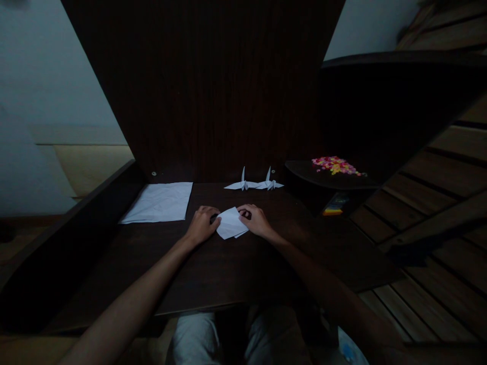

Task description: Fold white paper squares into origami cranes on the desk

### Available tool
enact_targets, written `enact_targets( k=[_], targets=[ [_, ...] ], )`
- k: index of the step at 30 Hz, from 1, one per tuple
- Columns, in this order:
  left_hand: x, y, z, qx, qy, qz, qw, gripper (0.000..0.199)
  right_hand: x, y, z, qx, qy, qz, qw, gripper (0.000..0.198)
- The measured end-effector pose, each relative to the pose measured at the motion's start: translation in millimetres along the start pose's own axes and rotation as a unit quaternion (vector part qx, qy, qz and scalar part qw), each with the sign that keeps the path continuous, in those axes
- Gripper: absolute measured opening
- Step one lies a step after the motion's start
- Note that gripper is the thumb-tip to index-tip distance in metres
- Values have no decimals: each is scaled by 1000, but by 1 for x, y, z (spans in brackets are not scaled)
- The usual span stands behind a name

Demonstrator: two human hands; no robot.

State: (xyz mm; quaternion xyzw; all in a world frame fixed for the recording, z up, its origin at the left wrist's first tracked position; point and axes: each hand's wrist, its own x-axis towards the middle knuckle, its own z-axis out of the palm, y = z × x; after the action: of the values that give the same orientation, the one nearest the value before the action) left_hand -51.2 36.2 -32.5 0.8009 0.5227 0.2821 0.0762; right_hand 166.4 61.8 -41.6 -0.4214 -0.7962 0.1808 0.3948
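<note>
A partly folded piece of white paper [229, 224] is between my two hands, low over the dark desk [213, 274]. My left hand [204, 223] grips its left edge, thumb on top and fingers curled. On the other side, my right hand [256, 219] pinches the right edge between thumb and fingers. Beyond the hands, two folded white paper cranes [243, 185] stand side by side against the back panel. A stack of white paper sheets [162, 203] lies to the left of my left hand.
A raised corner shelf [300, 172] at the right bears a heap of small pink, red and yellow pieces [335, 165]. Beneath it is a small yellow and blue object [334, 207]. A low side panel [76, 228] bounds the desk at the left, and a tall dark panel [209, 91] rises behind.
</note>
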Motion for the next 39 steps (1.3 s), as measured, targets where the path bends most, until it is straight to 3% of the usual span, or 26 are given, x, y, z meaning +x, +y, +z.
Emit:
enact_targets(
  k=[7,16,22,26,39],
  targets=[
    [-1,-1,1,14,-21,38,999,28,0,0,-1,-58,-18,-16,998,17],
    [-1,2,1,39,-65,129,989,34,-4,5,-3,-103,-66,-83,989,37],
    [-2,3,-3,69,-78,153,983,32,-4,-3,-11,-141,-94,-60,984,18],
    [-2,2,-12,73,-66,137,986,26,-3,-3,-17,-140,-110,-58,982,18],
    [-6,-3,-23,6,-89,177,980,28,-3,6,-14,-154,-56,-79,983,14]
  ],
)
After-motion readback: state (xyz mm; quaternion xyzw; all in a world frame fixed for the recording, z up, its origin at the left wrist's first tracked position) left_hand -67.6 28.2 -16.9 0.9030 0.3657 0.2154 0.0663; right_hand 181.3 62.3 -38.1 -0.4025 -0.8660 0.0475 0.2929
